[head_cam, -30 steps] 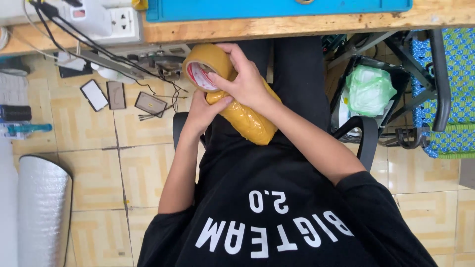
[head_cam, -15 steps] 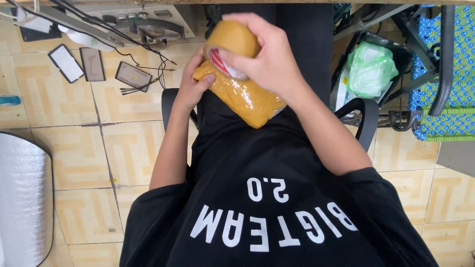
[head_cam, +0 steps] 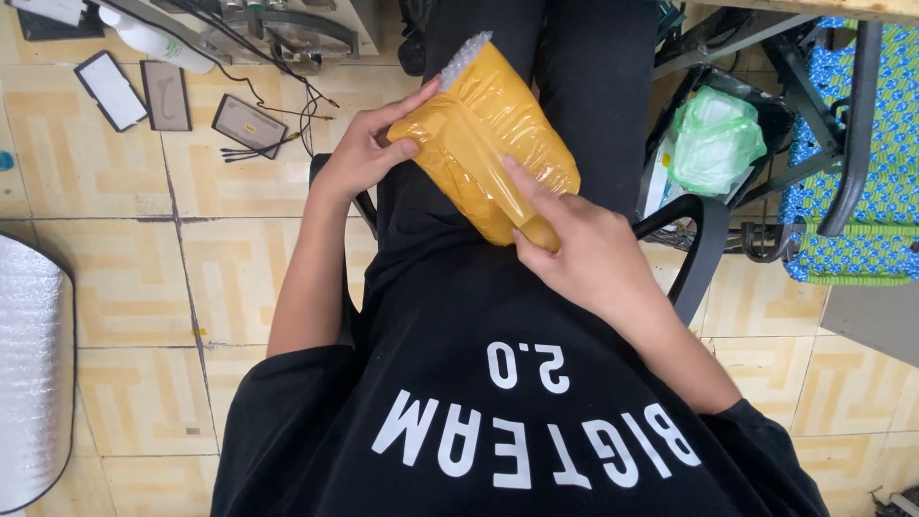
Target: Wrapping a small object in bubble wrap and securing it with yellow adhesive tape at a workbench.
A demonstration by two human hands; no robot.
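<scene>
Since the earlier frame, the roll of tape has gone from view and the yellow parcel has been lowered onto the lap, with the view tilted further down toward the floor. The parcel is seen lying at a slant across the black trousers, wrapped all over in glossy yellow-brown tape, with a strip of clear bubble wrap poking out at its top end. Its left edge is gripped by the left hand, thumb laid on the front and fingers curled behind. The right hand is pressed flat on the lower end, its fingers stretched along a ridge of tape, nothing being enclosed by it. A black bin lined with a green bag is seen just right of the legs, and small flat cards lie on the tiled floor to the left.
</scene>
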